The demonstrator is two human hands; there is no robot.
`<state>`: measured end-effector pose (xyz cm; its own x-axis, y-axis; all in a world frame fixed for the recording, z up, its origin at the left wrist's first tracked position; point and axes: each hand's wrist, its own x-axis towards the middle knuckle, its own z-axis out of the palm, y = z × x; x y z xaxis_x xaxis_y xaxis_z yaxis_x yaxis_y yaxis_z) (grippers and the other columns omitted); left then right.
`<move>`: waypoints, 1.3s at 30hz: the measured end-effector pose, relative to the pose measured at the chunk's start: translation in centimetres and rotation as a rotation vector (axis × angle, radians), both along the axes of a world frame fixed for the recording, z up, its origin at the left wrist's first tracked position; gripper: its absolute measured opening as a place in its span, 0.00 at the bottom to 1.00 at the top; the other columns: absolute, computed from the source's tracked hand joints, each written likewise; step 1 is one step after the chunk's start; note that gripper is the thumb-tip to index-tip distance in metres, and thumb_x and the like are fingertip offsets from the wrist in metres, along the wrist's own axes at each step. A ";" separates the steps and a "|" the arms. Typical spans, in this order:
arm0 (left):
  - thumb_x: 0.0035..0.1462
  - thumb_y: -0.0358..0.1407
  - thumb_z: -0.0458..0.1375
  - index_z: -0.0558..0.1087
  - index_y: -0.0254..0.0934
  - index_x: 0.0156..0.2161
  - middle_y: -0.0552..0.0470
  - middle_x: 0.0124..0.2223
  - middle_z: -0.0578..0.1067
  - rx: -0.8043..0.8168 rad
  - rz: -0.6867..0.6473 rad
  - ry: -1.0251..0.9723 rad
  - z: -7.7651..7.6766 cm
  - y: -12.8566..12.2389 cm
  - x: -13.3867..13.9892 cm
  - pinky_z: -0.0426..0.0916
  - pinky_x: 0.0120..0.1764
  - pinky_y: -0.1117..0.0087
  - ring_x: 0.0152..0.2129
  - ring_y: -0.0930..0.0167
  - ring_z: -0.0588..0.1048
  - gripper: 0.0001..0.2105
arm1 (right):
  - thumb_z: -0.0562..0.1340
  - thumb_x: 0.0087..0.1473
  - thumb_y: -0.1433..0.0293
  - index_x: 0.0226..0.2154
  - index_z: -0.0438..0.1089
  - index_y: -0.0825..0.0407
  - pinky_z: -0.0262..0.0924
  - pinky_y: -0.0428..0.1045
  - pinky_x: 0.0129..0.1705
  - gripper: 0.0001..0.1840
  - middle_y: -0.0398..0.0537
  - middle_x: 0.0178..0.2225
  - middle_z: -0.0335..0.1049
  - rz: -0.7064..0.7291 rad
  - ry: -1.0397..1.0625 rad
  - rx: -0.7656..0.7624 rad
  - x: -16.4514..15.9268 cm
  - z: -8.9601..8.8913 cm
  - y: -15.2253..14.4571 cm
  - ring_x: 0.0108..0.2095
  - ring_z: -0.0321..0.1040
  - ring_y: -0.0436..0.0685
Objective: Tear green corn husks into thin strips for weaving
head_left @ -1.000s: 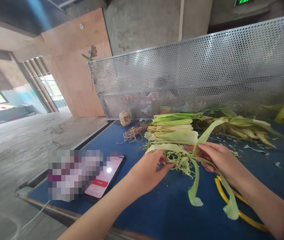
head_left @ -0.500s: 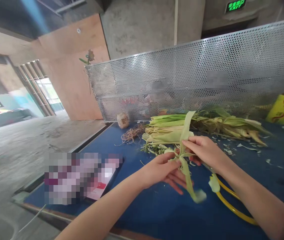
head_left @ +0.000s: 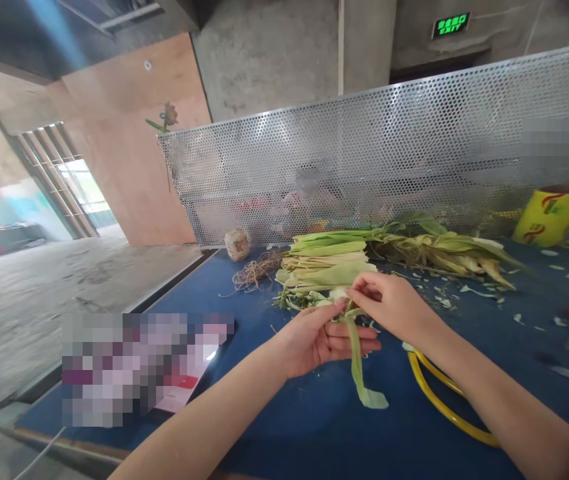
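A pale green strip of corn husk [head_left: 357, 373] dangles over my left hand [head_left: 309, 339], its loose end curling above the blue tabletop. The left thumb pinches its upper part near a knot-like spot, while the other fingers lie stretched beneath. My right hand [head_left: 398, 303] has thumb and forefinger pressed together on the same husk, touching my left thumb. Fingers partly hide the pinched part. Just beyond are layered green and cream husk strips [head_left: 327, 260]. Small green plant scraps [head_left: 294, 300] lie left of the pinch, and a yellow hoop [head_left: 434, 408] lies under my right forearm.
A ball of twine [head_left: 237, 245] and tangled brown string [head_left: 257, 272] sit at the back left. More husks [head_left: 444, 250] lie behind. At right stands a yellow container [head_left: 553, 217]. A perforated metal screen [head_left: 344, 160] borders the table; a blurred device [head_left: 184, 383] lies at left.
The husk's upper end, which stood up above my right fingers, is now down at the pinch. My hands have drawn closer together, and the view has shifted slightly right.
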<state>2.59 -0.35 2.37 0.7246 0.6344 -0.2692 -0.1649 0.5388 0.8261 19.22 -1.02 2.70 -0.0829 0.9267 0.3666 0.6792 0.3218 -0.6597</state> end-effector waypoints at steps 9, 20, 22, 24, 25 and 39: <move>0.56 0.33 0.52 0.70 0.30 0.40 0.42 0.31 0.79 0.101 0.274 -0.060 -0.8 0.1 0.0 0.69 0.40 0.63 0.29 0.66 0.78 0.10 | 0.56 0.49 0.59 0.33 0.64 0.47 0.57 0.45 0.23 0.11 0.44 0.28 0.68 0.158 0.000 -0.096 0.7 -0.4 -1.4 0.24 0.64 0.51; 0.52 0.36 0.56 0.72 0.29 0.36 0.41 0.32 0.78 0.244 0.302 -0.053 -1.3 -0.1 -0.3 0.68 0.40 0.64 0.31 0.65 0.76 0.10 | 0.53 0.52 0.68 0.39 0.65 0.44 0.64 0.45 0.29 0.11 0.45 0.50 0.61 0.251 0.101 -0.073 0.3 -1.0 -2.2 0.33 0.68 0.51; 0.48 0.36 0.59 0.73 0.29 0.34 0.43 0.32 0.78 0.297 0.372 -0.032 -1.4 0.0 -0.3 0.68 0.39 0.65 0.31 0.66 0.76 0.10 | 0.55 0.51 0.66 0.36 0.64 0.47 0.63 0.45 0.31 0.08 0.47 0.42 0.65 0.184 0.141 -0.030 0.2 -1.0 -2.1 0.35 0.67 0.52; 0.44 0.36 0.62 0.74 0.31 0.33 0.46 0.31 0.78 0.355 0.450 -0.008 -1.5 0.1 -0.5 0.69 0.39 0.66 0.30 0.68 0.76 0.10 | 0.54 0.51 0.60 0.31 0.64 0.50 0.61 0.46 0.30 0.11 0.47 0.34 0.66 0.083 0.215 -0.084 0.3 -1.2 -1.8 0.33 0.66 0.53; 0.43 0.35 0.63 0.74 0.31 0.33 0.47 0.31 0.78 0.389 0.480 0.013 -1.5 0.1 -0.6 0.69 0.39 0.67 0.28 0.69 0.76 0.11 | 0.52 0.52 0.56 0.28 0.64 0.51 0.61 0.46 0.29 0.16 0.47 0.30 0.67 0.053 0.267 -0.157 0.4 -1.3 -1.7 0.31 0.66 0.53; 0.42 0.35 0.63 0.73 0.31 0.37 0.45 0.33 0.79 0.523 0.331 0.189 -1.0 -1.0 -0.3 0.69 0.29 0.71 0.35 0.62 0.76 0.14 | 0.64 0.43 0.63 0.29 0.68 0.52 0.57 0.46 0.31 0.11 0.44 0.28 0.67 0.201 0.848 -0.196 -0.2 -0.5 -1.5 0.28 0.63 0.49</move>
<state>2.31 -1.36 1.40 0.4382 0.8983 0.0319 -0.0791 0.0032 0.9969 18.98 -2.56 2.24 -0.0236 0.9762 0.2154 -0.1189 0.2112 -0.9702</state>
